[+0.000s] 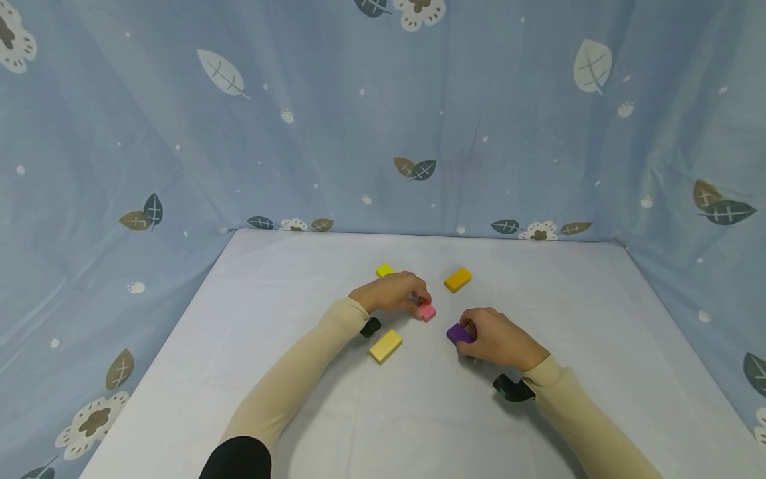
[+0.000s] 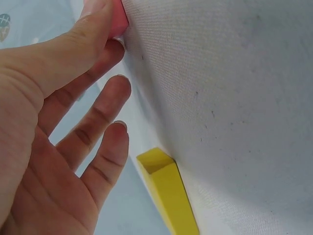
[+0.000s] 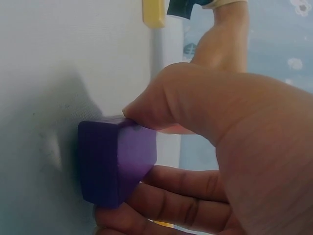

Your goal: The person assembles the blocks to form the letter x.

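Note:
Near the middle of the table, my left hand (image 1: 391, 293) pinches a pink block (image 1: 427, 312) between thumb and fingers. In the left wrist view the pink block (image 2: 119, 19) shows at the thumb tip, and the other fingers are spread. My right hand (image 1: 501, 339) holds a purple block (image 1: 459, 334) nearer the front, thumb on one side and fingers on the other. The right wrist view shows that purple block (image 3: 117, 161) close over the white cloth. A bright yellow block (image 1: 384, 270) lies just behind the left hand, partly hidden by it.
An orange-yellow block (image 1: 457, 280) lies behind the two hands. A pale yellow block (image 1: 385, 346) lies in front of the left hand. White cloth (image 1: 287, 266) covers the table, and a blue patterned curtain (image 1: 335, 133) hangs along its back and sides.

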Demonstrator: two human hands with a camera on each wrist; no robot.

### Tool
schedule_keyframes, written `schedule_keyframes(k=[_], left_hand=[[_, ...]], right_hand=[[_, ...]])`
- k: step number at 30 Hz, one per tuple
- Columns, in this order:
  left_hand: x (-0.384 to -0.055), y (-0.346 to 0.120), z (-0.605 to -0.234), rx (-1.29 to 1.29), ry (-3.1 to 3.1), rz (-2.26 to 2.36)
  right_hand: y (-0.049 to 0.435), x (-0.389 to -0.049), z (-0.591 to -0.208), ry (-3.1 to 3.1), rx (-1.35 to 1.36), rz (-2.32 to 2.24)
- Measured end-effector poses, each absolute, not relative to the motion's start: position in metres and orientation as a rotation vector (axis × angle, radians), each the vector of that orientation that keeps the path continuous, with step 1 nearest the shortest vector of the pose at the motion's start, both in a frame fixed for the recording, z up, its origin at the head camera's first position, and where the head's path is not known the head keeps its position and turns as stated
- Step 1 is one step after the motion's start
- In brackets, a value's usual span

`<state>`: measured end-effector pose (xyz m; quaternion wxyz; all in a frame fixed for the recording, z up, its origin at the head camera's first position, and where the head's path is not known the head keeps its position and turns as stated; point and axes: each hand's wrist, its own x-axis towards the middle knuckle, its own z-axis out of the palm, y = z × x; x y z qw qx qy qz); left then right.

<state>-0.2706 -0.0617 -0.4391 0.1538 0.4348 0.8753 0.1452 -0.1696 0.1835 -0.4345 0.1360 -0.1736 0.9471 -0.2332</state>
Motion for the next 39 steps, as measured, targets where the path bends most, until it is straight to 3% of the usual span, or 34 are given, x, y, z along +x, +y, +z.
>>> schedule_keyframes(k=[39], left_hand=[[-0.272, -0.060, -0.437, 1.302, 2.496, 0.375]], right_hand=[[0.166, -0.185, -0.435, 2.710, -0.566, -0.728]])
